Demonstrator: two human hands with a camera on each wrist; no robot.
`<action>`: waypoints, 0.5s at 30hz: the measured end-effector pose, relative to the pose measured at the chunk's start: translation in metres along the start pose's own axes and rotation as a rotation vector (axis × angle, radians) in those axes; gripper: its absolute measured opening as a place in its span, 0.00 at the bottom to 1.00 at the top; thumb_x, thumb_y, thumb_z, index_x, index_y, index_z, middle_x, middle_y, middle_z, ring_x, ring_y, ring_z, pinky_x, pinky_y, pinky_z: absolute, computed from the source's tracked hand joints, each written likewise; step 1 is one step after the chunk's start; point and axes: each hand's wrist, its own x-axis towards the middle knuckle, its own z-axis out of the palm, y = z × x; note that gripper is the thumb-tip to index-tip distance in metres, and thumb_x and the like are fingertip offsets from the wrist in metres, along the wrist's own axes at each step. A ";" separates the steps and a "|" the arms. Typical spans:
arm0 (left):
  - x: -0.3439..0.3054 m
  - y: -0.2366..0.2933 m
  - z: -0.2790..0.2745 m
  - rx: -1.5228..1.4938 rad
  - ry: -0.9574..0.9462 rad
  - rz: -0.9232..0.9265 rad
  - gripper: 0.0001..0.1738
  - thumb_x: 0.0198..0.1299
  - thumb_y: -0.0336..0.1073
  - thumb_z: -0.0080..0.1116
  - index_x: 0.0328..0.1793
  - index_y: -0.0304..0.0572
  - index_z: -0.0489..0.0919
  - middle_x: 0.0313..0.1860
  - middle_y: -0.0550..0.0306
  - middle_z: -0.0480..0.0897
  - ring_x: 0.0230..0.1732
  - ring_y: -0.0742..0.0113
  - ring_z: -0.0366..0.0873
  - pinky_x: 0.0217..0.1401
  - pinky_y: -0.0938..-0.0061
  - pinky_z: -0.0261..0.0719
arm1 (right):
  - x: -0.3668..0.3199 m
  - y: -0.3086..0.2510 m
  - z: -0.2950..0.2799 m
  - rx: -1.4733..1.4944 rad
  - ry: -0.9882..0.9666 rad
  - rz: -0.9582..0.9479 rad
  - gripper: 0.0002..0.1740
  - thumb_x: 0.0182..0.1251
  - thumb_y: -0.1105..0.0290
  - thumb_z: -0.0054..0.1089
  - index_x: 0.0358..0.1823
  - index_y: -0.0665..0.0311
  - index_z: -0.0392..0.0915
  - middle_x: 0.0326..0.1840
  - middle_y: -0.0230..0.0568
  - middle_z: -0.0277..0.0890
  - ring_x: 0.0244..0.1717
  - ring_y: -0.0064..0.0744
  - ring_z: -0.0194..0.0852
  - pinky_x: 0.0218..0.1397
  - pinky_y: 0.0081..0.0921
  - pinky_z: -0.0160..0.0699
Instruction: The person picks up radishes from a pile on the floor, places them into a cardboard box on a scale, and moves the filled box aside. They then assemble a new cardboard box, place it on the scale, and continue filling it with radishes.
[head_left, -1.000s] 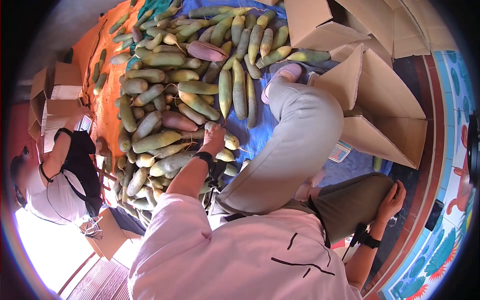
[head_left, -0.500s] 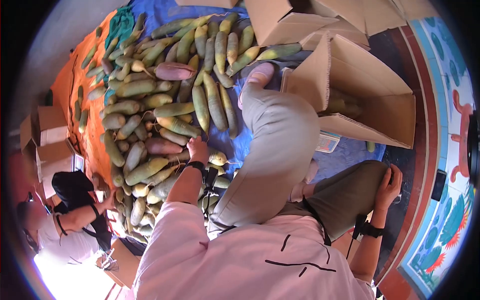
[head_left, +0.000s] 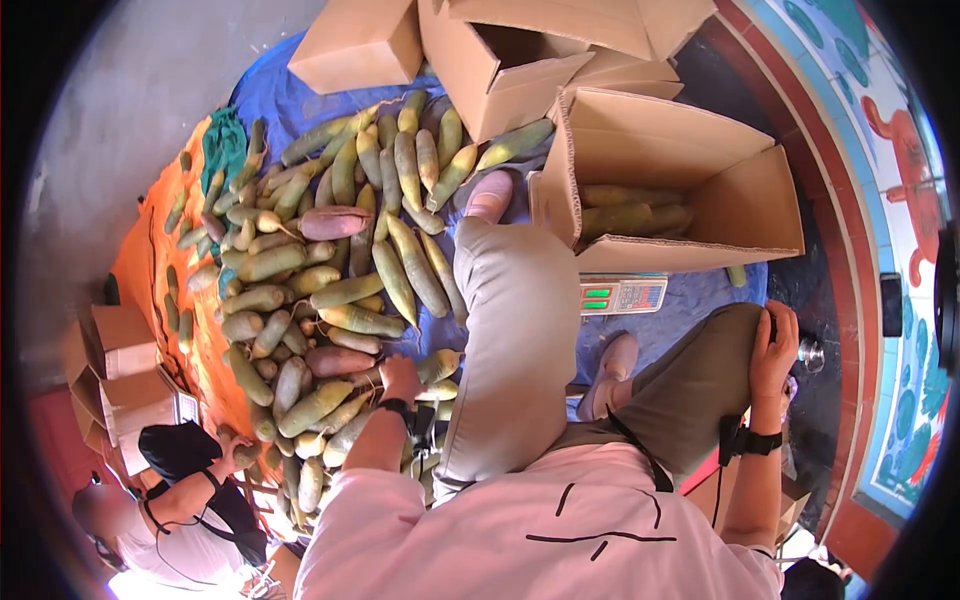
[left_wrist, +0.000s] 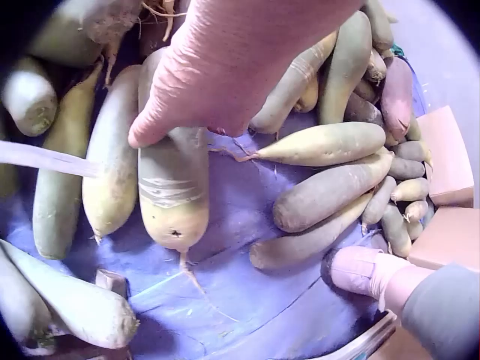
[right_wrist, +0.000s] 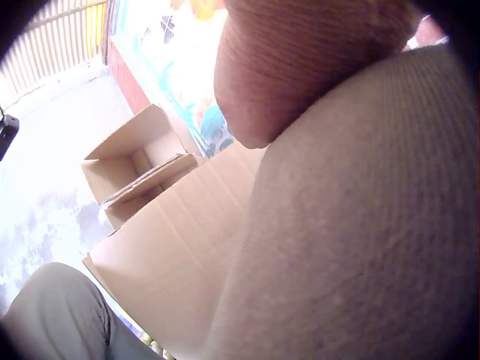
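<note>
My left hand (head_left: 400,380) lies over a green radish (head_left: 438,366) at the near right side of the radish pile. In the left wrist view the left hand (left_wrist: 232,67) grips the upper part of a thick green radish (left_wrist: 174,187), thumb along its side; the other fingers are mostly hidden. A paler radish (left_wrist: 112,157) lies beside it. My right hand (head_left: 773,350) rests on the right knee with nothing seen in it; in the right wrist view this hand (right_wrist: 300,67) lies on the trouser leg.
An upright-walled cardboard box (head_left: 680,255) with several radishes inside stands at the right, by a scale with a lit display (head_left: 622,294). More boxes (head_left: 360,50) stand at the far side. Another person (head_left: 180,510) sits at the lower left, a hand at the pile.
The head view has turned, so the box interior and the scale display now show. My left hand stays at the same radish and the right hand stays on the knee.
</note>
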 end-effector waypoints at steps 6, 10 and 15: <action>-0.020 -0.001 -0.001 -0.390 -0.110 -0.093 0.40 0.41 0.57 0.67 0.56 0.37 0.73 0.51 0.42 0.79 0.55 0.52 0.76 0.56 0.63 0.74 | 0.001 0.001 0.002 0.045 0.044 -0.017 0.05 0.61 0.76 0.54 0.37 0.69 0.74 0.38 0.49 0.75 0.39 0.49 0.73 0.44 0.36 0.72; -0.021 -0.022 0.008 -0.673 -0.093 -0.147 0.45 0.43 0.62 0.63 0.58 0.32 0.73 0.54 0.38 0.77 0.57 0.48 0.74 0.58 0.62 0.72 | 0.000 -0.002 0.001 0.061 0.087 -0.038 0.04 0.60 0.76 0.54 0.36 0.68 0.74 0.37 0.47 0.75 0.39 0.48 0.73 0.44 0.35 0.72; -0.070 -0.044 -0.063 -1.345 0.128 -0.064 0.35 0.48 0.57 0.64 0.48 0.28 0.77 0.40 0.45 0.81 0.40 0.61 0.78 0.45 0.70 0.74 | -0.001 -0.002 0.001 0.077 0.111 -0.029 0.04 0.60 0.76 0.54 0.36 0.68 0.74 0.37 0.47 0.75 0.39 0.49 0.74 0.43 0.35 0.72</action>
